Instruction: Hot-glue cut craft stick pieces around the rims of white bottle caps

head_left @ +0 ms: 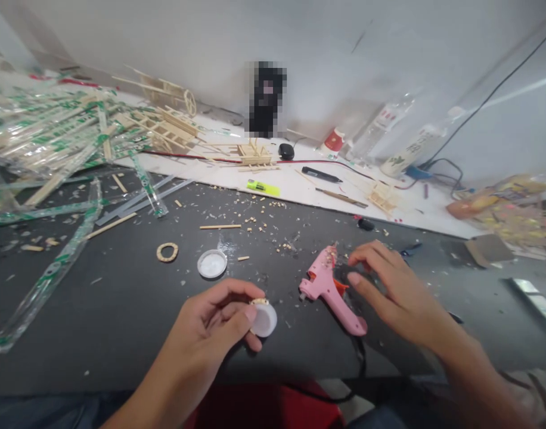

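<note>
Between the thumb and fingers of my left hand (223,319) is a small white round cap (264,320), with pale wooden bits along its upper edge. My right hand (389,286) is apart from everything, fingers curved and parted, just right of a pink glue gun (329,292). That glue gun lies on the dark table, its orange trigger toward my right hand. A second white round lid (212,263) lies beyond my left hand. Left of it rests a ring of small wooden pieces (167,252).
Plastic-wrapped wooden sticks (53,131) are heaped at the left. Small wooden models (255,154) stand along the white board at the back, near a yellow highlighter (263,187), a black pen (321,174) and tweezers (341,198). Bottles (409,149) stand at the back right. Wood crumbs litter the middle.
</note>
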`<act>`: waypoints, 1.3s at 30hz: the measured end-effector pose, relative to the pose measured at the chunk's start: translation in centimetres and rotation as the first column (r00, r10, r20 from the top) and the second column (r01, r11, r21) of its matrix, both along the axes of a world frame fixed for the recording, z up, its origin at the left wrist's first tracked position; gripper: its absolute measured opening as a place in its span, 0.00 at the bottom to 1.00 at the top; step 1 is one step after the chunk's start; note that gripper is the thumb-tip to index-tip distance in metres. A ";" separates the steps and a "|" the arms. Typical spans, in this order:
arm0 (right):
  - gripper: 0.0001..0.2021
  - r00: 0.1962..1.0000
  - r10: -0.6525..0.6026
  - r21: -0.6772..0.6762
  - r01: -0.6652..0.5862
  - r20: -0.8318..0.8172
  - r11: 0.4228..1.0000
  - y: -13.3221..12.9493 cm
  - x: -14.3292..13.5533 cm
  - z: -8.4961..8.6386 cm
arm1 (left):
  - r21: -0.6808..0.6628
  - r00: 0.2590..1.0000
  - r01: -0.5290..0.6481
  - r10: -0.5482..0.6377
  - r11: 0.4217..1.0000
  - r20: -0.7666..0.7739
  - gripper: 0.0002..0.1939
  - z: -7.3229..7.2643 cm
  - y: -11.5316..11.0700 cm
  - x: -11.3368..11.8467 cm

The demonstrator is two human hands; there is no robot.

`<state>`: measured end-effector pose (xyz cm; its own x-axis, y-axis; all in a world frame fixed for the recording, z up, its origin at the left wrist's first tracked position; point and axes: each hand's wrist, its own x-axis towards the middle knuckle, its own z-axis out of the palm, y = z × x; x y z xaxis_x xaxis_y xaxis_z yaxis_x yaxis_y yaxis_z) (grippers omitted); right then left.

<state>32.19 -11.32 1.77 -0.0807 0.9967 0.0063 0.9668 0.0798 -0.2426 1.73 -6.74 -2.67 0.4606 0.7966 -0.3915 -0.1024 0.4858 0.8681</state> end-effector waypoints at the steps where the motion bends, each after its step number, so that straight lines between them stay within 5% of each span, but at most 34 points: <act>1: 0.09 1.000 0.020 0.046 -0.020 0.004 0.999 1.4 -0.4 0.5 | 0.003 1.000 -0.007 0.007 1.000 0.008 0.02 0.0 0.0 0.1; 5: 0.11 0.943 0.313 -0.001 -0.315 0.111 0.949 7.4 -3.6 1.5 | -0.001 1.000 -0.027 0.027 1.000 0.016 0.04 0.1 -0.1 0.3; 8: 0.11 0.882 0.400 -0.140 -0.376 0.249 0.916 10.4 -5.7 1.5 | -0.007 1.000 -0.021 0.021 1.000 0.010 0.07 0.1 -0.1 0.4; 20: 0.07 0.871 0.449 -0.195 -0.414 0.199 0.889 11.8 -6.8 1.3 | -0.027 0.998 -0.003 0.005 1.000 0.058 0.06 -0.1 -0.3 0.0; 24: 0.05 0.922 0.387 -0.015 -0.387 0.019 0.922 9.0 -6.7 2.7 | -0.024 0.998 0.008 -0.007 1.000 0.056 0.05 -0.2 -0.4 -0.1; 28: 0.06 0.892 0.212 0.182 -0.149 -0.400 0.972 2.9 -8.1 3.4 | -0.031 0.999 0.021 -0.020 0.999 0.036 0.08 -0.4 -0.5 0.1; 34: 0.07 0.695 -0.188 -0.102 0.164 -0.694 0.981 -1.7 -10.7 0.7 | 0.125 0.994 0.036 -0.023 0.992 -0.105 0.05 -0.1 -1.0 0.5; 39: 0.06 0.647 -0.160 -0.088 0.142 -0.746 0.986 -1.8 -11.0 -1.3 | 0.202 0.989 0.028 0.003 0.979 -0.150 0.02 0.1 -1.4 0.4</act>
<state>21.24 -13.13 0.42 0.0941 0.9953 -0.0239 0.4546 -0.0643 -0.8884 2.15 -8.10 -2.53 0.4199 0.8609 -0.2872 0.0402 0.2985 0.9536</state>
